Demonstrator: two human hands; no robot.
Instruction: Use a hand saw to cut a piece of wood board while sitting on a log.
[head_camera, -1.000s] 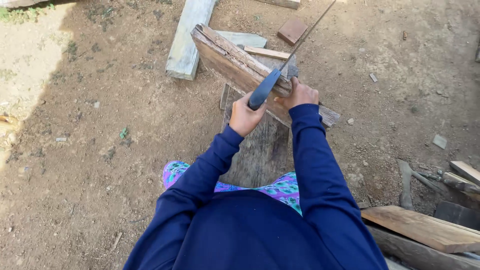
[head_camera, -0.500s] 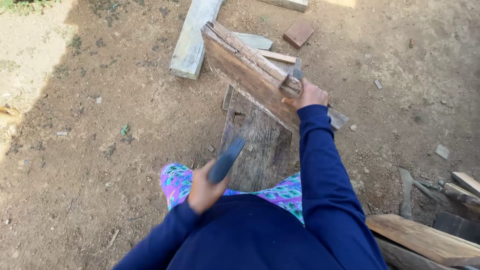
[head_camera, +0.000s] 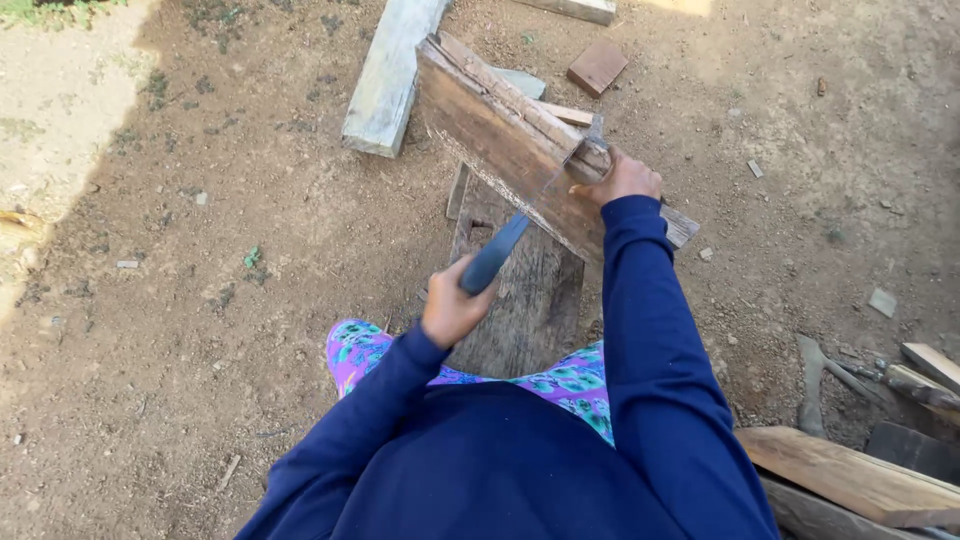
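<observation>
My left hand (head_camera: 452, 306) grips the blue handle of a hand saw (head_camera: 494, 254). Its thin blade runs up and to the right into a long brown plank (head_camera: 497, 140). The plank lies slantwise across a weathered wooden bench (head_camera: 527, 300) in front of me. My right hand (head_camera: 623, 179) presses down on the plank's top edge, right beside the spot where the blade meets the wood. Both arms are in dark blue sleeves.
A pale grey beam (head_camera: 386, 80) lies on the dirt beyond the plank, with a small brown block (head_camera: 597, 66) to its right. Loose boards (head_camera: 850, 478) and wood scraps are piled at the lower right. Dry dirt surrounds the bench.
My left hand drew the saw back toward my body, then pushed it partway forward again. My right hand stayed on the plank.
</observation>
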